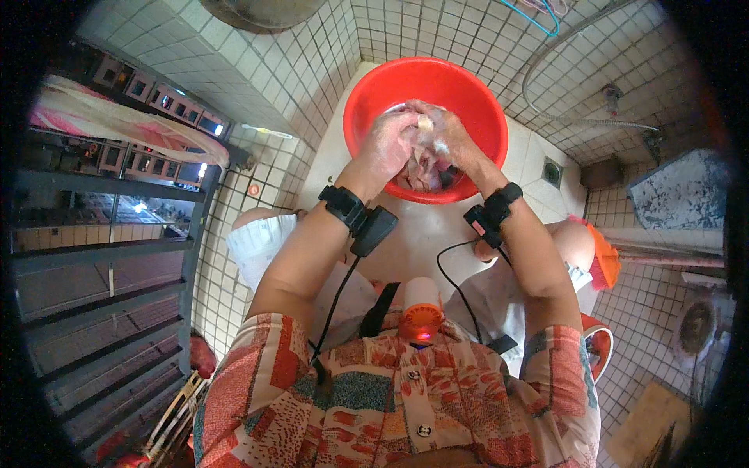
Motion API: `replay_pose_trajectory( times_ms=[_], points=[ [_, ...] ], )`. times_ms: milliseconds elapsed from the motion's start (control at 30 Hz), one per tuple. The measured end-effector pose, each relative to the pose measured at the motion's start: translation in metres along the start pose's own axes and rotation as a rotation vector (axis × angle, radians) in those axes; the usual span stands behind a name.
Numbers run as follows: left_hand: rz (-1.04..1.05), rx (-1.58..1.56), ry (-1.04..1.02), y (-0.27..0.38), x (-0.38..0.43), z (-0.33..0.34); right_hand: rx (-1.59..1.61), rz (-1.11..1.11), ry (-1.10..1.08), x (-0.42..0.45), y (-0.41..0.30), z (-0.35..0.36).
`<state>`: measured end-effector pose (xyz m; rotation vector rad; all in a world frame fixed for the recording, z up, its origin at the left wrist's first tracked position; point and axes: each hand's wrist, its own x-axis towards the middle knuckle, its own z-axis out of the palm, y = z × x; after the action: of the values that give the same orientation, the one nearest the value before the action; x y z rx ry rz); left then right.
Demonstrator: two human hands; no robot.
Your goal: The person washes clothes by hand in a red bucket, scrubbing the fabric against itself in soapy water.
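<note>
A round red plastic basin (pixel 430 76) stands on the tiled floor in front of me. In it lies a bunched wet cloth (pixel 422 172) with pinkish and dark parts. My left hand (pixel 389 140) and my right hand (pixel 447 131) meet over the middle of the basin, both gripping bunched fabric. Whitish foam shows on the right hand. A small pale yellowish piece (pixel 425 121) sits between the hands; I cannot tell what it is. Both wrists bear black straps with small black devices and cables. The palms and some fingertips are hidden.
A floor drain (pixel 552 172) lies right of the basin. A shower hose (pixel 526 76) hangs along the tiled wall. A toothbrush (pixel 267 131) lies on the left ledge beside a barred window (pixel 105 248). An orange-topped white device (pixel 422 310) is at my chest, and an orange brush-like item (pixel 604 257) is by my right knee.
</note>
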<state>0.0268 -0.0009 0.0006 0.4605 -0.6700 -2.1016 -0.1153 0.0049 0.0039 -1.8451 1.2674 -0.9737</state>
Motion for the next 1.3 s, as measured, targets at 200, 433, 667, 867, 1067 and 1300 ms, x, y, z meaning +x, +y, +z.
replay_pose_trajectory(
  times_ms=[200, 433, 667, 867, 1067, 1300],
  points=[
    [0.129, 0.128, 0.128, -0.006, 0.005, -0.006, 0.020, 0.140, 0.197, 0.002, -0.004, -0.006],
    [-0.059, 0.615, -0.056, -0.013, -0.003, -0.001, 0.483, 0.369, 0.221, 0.014, -0.035, -0.025],
    [-0.006, 0.446, -0.006, -0.019, 0.005, -0.014, 0.231, 0.256, 0.362, 0.018, -0.003, -0.040],
    [-0.184, -0.129, 0.233, -0.016, 0.007, -0.005, -0.649, -0.268, 0.173, -0.010, -0.009, 0.030],
    [-0.206, 0.001, 0.236, -0.025, 0.004, 0.020, -0.461, 0.209, 0.288, 0.003, 0.000, 0.004],
    [-0.135, -0.209, 0.297, -0.035, 0.007, -0.023, -0.838, -0.172, -0.002, -0.007, -0.047, 0.038]
  ],
)
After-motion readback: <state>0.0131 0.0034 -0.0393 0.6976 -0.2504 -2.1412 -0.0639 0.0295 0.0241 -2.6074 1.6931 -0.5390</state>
